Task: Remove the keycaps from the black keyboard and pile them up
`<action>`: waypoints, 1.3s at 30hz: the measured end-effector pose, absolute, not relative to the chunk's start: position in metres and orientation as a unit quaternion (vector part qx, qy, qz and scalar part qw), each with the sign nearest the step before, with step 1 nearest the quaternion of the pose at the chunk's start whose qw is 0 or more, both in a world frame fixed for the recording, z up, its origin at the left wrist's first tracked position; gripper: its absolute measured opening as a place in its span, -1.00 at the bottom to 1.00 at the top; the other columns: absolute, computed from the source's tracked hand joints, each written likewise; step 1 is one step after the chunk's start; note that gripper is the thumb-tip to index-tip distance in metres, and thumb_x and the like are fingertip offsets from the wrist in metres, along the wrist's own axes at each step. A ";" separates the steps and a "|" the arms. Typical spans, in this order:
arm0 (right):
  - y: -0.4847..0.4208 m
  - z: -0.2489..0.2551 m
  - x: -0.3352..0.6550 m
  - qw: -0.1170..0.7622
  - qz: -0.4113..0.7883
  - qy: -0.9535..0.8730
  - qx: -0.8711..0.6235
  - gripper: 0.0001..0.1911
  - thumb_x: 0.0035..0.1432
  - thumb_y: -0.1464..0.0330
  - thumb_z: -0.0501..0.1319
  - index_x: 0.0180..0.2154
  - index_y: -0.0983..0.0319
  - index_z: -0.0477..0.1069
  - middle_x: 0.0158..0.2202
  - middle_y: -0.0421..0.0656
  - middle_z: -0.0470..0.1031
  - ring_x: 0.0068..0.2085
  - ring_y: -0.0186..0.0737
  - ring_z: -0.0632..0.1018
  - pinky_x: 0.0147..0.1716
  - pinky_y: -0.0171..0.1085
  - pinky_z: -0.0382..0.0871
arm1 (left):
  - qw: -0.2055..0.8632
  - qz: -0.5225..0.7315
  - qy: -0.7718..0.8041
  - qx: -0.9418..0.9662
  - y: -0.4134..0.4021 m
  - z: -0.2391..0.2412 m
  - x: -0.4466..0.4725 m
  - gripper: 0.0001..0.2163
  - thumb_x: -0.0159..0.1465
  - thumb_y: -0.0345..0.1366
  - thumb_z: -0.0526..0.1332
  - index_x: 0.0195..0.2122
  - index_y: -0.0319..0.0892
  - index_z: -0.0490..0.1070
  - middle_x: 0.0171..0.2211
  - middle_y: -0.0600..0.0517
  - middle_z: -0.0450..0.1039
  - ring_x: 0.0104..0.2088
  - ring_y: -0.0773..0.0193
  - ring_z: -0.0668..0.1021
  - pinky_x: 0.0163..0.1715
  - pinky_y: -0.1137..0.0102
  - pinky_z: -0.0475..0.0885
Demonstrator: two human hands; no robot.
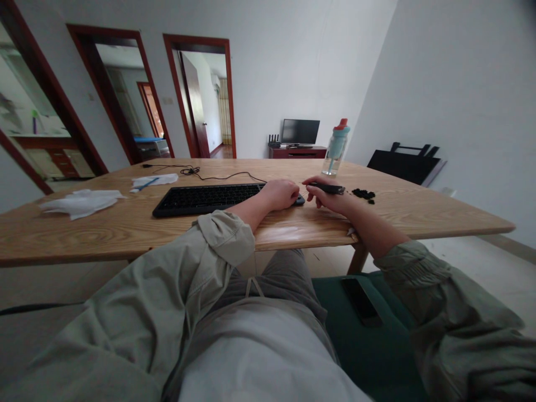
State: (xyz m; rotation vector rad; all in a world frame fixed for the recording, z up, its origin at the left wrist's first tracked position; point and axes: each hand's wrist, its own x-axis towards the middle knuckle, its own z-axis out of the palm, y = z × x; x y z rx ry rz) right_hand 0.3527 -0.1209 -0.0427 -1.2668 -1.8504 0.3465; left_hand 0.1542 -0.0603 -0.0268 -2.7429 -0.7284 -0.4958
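A black keyboard (209, 199) lies on the wooden table (125, 229). My left hand (280, 194) rests closed on the keyboard's right end, its fingers curled down onto the corner. Just to its right, my right hand (324, 196) is closed around a slim black tool (330, 188) that points right. A small pile of black keycaps (363, 194) lies on the table just beyond the tool's tip. What my left fingers hold, if anything, is hidden.
A clear water bottle (336, 147) with a red-and-blue lid stands behind my right hand. White cloths (81, 202) and a cable (196, 172) lie at the left. A phone (360, 301) rests on the green seat beside my legs. Doorways and a TV stand behind.
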 end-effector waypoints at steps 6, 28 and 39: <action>-0.131 -0.042 0.354 0.358 0.071 -0.768 -0.527 -0.70 0.28 0.22 0.13 -0.07 0.20 0.51 -0.43 -0.16 0.55 -0.44 -0.26 0.51 -0.41 -0.29 0.38 | 0.126 -0.170 -0.253 -0.944 -0.059 -0.029 0.157 -0.73 0.31 -0.27 0.13 -0.15 -0.11 0.63 -0.10 -0.08 0.61 -0.11 0.15 0.61 -0.11 0.35 0.43; -0.147 -0.046 0.332 0.267 -0.061 -0.797 -0.537 -0.69 0.20 0.22 0.14 -0.12 0.20 0.54 -0.42 -0.11 0.53 -0.43 -0.16 0.47 -0.37 -0.23 0.26 | 0.062 -0.186 -0.279 -0.940 -0.046 -0.024 0.145 -0.76 0.26 -0.23 0.19 -0.21 -0.11 0.65 -0.27 -0.05 0.65 -0.31 0.18 0.58 -0.35 0.36 0.32; -0.125 -0.052 0.339 0.420 -0.043 -0.746 -0.515 -0.75 0.24 0.24 0.14 -0.18 0.20 0.51 -0.31 -0.11 0.57 -0.31 -0.15 0.52 -0.24 -0.19 0.38 | 0.058 -0.174 -0.287 -0.940 -0.048 -0.027 0.148 -0.76 0.27 -0.25 0.19 -0.19 -0.10 0.66 -0.23 -0.05 0.65 -0.25 0.18 0.60 -0.26 0.38 0.38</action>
